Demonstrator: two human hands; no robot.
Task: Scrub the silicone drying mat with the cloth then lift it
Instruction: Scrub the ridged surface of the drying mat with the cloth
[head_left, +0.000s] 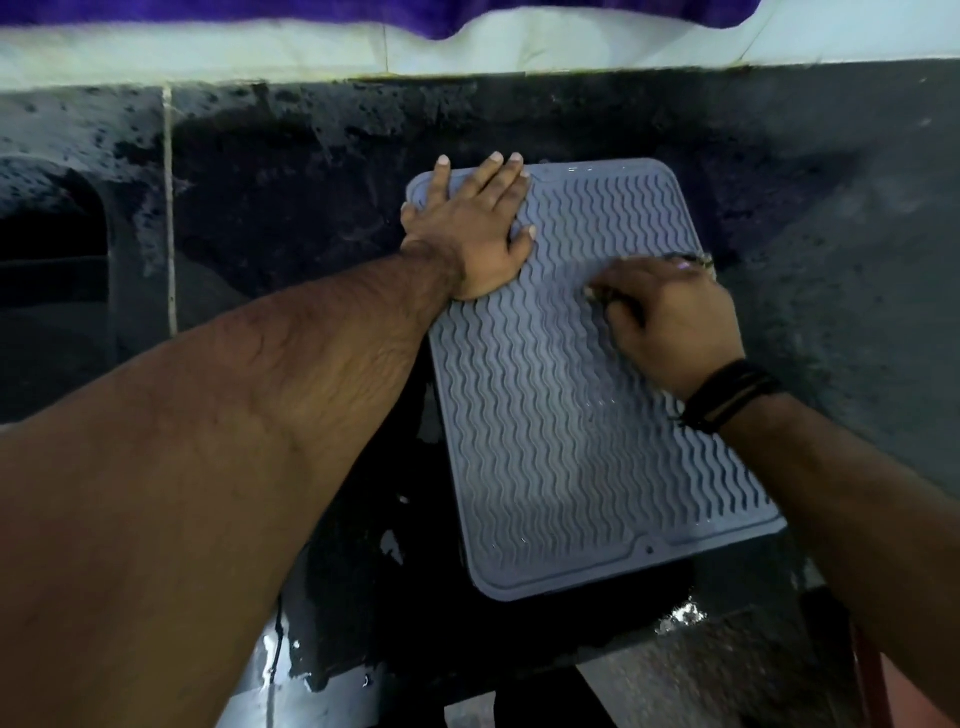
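Head view shows you a dark, wet, speckled counter (311, 171) filling most of the frame, with a pale wall (208, 52) behind it and a strip of purple cloth (260, 13) hanging along the top edge. On the counter lies the mat (545, 441), a grey-blue rectangle with wavy ridges and a raised rim, flat on the surface and slightly turned, its near edge reaching toward you over a darker wet patch.

Your left hand (475, 234) rests palm-down on the mat's far left corner. Its fingers (488, 174) are spread and flat, their tips reaching past the far rim, while the thumb points right across the ridges and the heel of the palm sits on the mat.

Your right hand (670, 322) is over the mat's right side, near its right edge, with a dark band (727, 397) at the wrist. Its fingers are curled inward and bunched together, pressed down against the ridges; a small bit of something shows at the knuckles and under the fingertips, too blurred to tell what it is. A few water drops glint on the mat just beside that wrist.
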